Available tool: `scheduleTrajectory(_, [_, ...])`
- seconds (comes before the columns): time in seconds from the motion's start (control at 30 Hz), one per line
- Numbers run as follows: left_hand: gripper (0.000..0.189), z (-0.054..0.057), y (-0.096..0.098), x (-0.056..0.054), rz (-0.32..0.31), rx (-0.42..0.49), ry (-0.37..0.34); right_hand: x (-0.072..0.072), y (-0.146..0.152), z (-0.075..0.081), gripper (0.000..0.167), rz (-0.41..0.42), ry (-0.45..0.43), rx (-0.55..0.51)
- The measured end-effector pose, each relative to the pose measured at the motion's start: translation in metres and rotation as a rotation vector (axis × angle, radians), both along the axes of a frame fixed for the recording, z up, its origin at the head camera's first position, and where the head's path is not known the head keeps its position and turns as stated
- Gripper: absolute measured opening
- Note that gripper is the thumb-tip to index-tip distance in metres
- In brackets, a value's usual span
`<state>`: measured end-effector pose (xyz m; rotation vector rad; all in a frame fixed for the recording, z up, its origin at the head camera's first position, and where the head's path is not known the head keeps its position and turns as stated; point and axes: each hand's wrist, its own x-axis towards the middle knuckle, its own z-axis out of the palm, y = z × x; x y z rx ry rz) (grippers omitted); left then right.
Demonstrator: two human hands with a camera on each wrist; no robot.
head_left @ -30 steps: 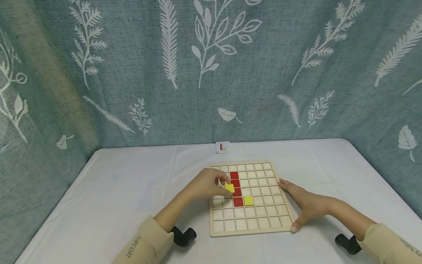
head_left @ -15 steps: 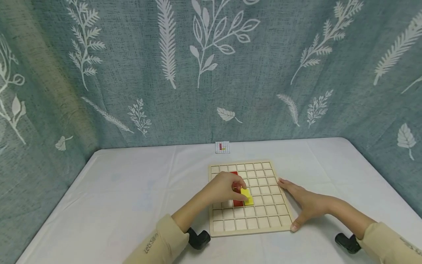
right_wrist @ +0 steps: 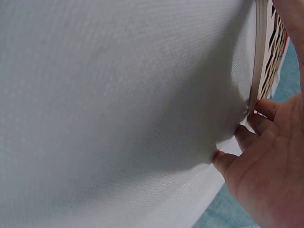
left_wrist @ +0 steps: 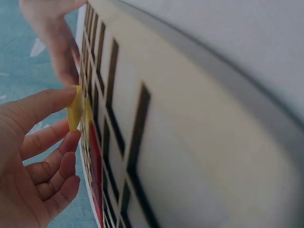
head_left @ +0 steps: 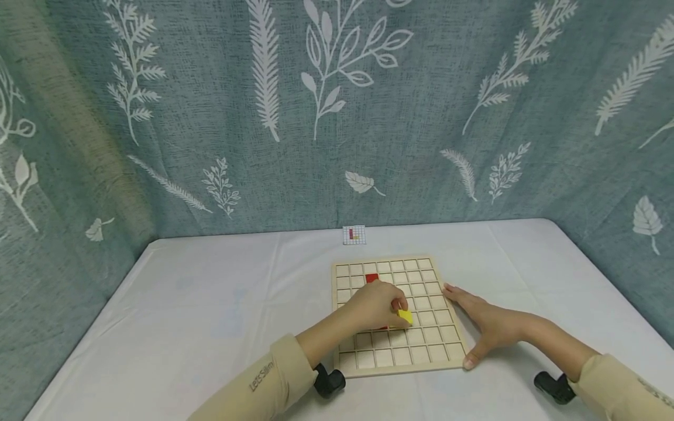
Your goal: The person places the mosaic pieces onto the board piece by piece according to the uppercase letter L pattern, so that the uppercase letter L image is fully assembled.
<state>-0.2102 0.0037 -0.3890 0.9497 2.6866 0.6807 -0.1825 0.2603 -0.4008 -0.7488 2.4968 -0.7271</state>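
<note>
My left hand (head_left: 375, 305) pinches a square yellow tile (head_left: 405, 316) between thumb and fingers, over the wooden grid board (head_left: 432, 361). In the left wrist view the held tile (left_wrist: 74, 112) stands on edge just off the grid. Behind it, another yellow tile (left_wrist: 87, 112) lies in the board beside the red tiles (left_wrist: 95, 159). From the head, the hand hides most of the red column; its top red tile (head_left: 371, 278) shows. My right hand (head_left: 492, 325) rests along the board's right edge, fingers spread and thumb at the near corner.
A small card (head_left: 354, 235) printed with a grid and red and yellow squares lies at the table's back edge. The white-covered table (head_left: 210, 304) extends around the board. A patterned teal curtain (head_left: 295, 175) hangs behind. Black devices (head_left: 329, 383) sit at both wrists.
My left hand has carried the yellow tile rightward across the board, from left of the red column to just past the laid yellow tile. The right hand stays at the edge.
</note>
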Motion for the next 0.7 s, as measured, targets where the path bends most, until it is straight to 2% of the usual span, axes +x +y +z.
scheduleTrajectory(0.27, [0.021,-0.001,0.007,-0.001,-0.043,-0.085,0.097,0.0,-0.002,0.001,0.128,0.005,0.014,0.004])
scheduleTrajectory(0.7, [0.023,-0.006,0.013,-0.003,-0.02,-0.039,0.068,-0.001,-0.001,0.003,0.126,0.027,0.023,-0.005])
